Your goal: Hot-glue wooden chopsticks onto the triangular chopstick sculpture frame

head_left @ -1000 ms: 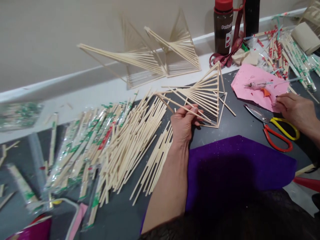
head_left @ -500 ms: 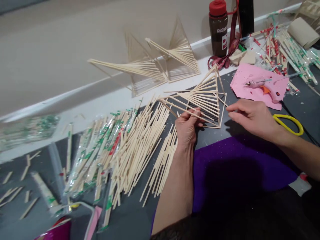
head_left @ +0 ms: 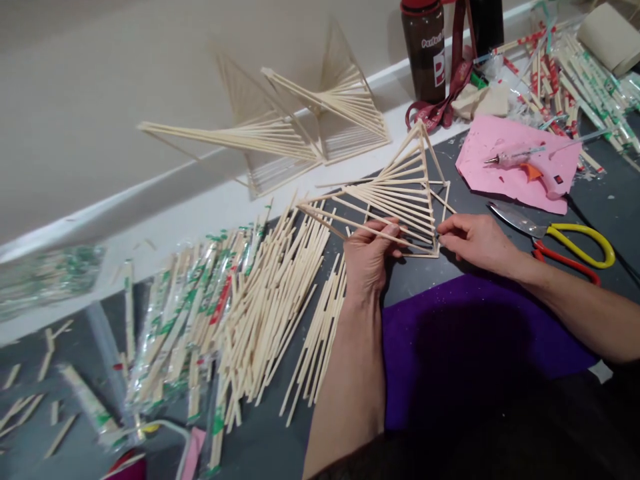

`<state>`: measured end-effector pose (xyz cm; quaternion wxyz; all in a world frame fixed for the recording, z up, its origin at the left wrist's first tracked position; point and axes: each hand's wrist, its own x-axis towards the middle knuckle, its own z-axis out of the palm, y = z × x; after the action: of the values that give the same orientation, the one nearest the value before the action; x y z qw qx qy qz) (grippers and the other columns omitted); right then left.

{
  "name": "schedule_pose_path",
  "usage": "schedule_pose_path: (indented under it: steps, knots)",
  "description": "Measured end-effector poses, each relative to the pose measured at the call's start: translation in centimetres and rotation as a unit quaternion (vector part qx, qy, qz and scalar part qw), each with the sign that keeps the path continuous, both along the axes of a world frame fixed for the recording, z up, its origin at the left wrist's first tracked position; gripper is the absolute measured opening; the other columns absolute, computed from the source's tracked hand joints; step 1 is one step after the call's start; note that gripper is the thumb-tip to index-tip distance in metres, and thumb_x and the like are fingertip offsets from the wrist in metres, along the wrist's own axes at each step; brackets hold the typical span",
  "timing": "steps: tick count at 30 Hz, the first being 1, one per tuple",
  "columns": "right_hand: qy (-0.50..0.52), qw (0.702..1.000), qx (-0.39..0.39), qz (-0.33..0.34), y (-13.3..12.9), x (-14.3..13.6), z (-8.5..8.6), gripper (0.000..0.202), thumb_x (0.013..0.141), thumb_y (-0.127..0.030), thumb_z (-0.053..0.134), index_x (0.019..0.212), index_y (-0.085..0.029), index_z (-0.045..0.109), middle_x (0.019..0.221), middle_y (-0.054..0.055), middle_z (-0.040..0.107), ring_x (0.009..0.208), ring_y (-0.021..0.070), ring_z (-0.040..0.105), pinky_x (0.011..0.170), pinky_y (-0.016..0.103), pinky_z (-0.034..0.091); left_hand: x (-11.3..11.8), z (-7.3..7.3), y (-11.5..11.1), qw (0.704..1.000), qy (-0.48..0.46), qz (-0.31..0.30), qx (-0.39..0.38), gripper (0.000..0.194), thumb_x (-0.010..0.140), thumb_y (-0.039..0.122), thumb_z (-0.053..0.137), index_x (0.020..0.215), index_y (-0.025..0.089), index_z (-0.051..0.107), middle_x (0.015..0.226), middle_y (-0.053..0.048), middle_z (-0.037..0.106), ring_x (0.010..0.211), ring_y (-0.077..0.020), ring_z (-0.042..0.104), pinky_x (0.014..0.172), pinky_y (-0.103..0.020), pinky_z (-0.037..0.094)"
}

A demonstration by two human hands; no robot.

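Observation:
A frame of bare wooden chopsticks (head_left: 400, 193), fanned out in a twisted row, stands on the dark grey table. My left hand (head_left: 370, 257) is closed at its lower front, thumb and fingers pinching a long chopstick (head_left: 345, 223) that slants across the front. At the frame's lower right corner, my right hand (head_left: 475, 243) has its thumb and forefinger pinched against the edge; the exact bit between the fingertips is hidden. Left of my left hand lies a large pile of loose chopsticks (head_left: 270, 313).
Two finished-looking chopstick fans (head_left: 280, 140) stand against the wall. To the right are a glue gun (head_left: 530, 160) on pink paper (head_left: 475, 140), shears (head_left: 540, 233) with yellow and red handles, and a bottle (head_left: 423, 60). Wrapped chopsticks (head_left: 175, 320) lie left; purple cloth (head_left: 415, 327) lies in front.
My right hand has moved left and down, from the frame's right side to its lower right corner. The shears now show fully. My left hand keeps its pinch; the view has shifted slightly.

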<state>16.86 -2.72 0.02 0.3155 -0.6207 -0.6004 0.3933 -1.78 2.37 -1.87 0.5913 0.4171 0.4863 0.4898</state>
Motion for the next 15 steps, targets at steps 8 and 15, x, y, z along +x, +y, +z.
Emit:
schedule_pose_path:
  steps: [8,15]
  knots:
    - [0.017,0.998,-0.025,0.047,0.21,-0.56,-0.17,0.011,0.077,-0.016,0.058,0.080,-0.016,0.068,0.063,-0.003,0.062,0.057,0.0093,0.054,0.058,0.021,0.037,-0.03,0.09,0.19,1.000,0.010,0.000,-0.017,0.029,0.054,0.035,0.085,0.065,0.016,0.066,0.067,-0.001,0.070,0.046,-0.0087,0.060,0.035,-0.016,0.043]
    - [0.022,0.998,-0.039,0.045,0.34,-0.81,-0.12,0.009,0.079,-0.020,0.057,0.076,-0.017,0.065,0.061,-0.003,0.060,0.056,0.0092,0.052,0.056,0.021,0.036,0.05,0.28,-0.02,1.000,0.011,0.003,-0.026,0.031,0.053,0.037,0.085,0.064,0.016,0.065,0.065,-0.001,0.069,0.045,-0.0086,0.059,0.035,-0.016,0.042]
